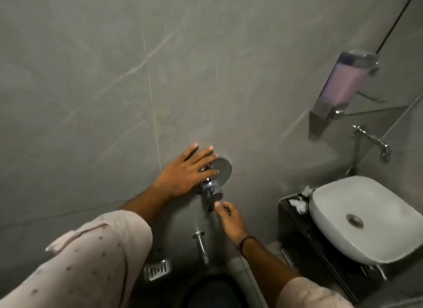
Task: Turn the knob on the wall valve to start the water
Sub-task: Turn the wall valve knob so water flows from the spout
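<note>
While the left hand (pixel 183 173) lies with fingers spread over the wall valve (pixel 220 170), the right hand (pixel 230 218) pinches loosely just below its chrome knob (pixel 211 188).

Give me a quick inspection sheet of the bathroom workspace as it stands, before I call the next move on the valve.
Surface: grey tiled wall, no drips visible.
Job's things: chrome wall valve on a round wall plate; spout below, no water seen.
Clutter: crumpled tissue on the dark counter beside the white basin.
Grippers: left hand spread flat over the valve top; right hand with fingertips at the valve's lower end, grip unclear.
Cables: nothing seen.
Surroundings: soap dispenser with pink liquid, basin tap, floor drain grate.
</note>
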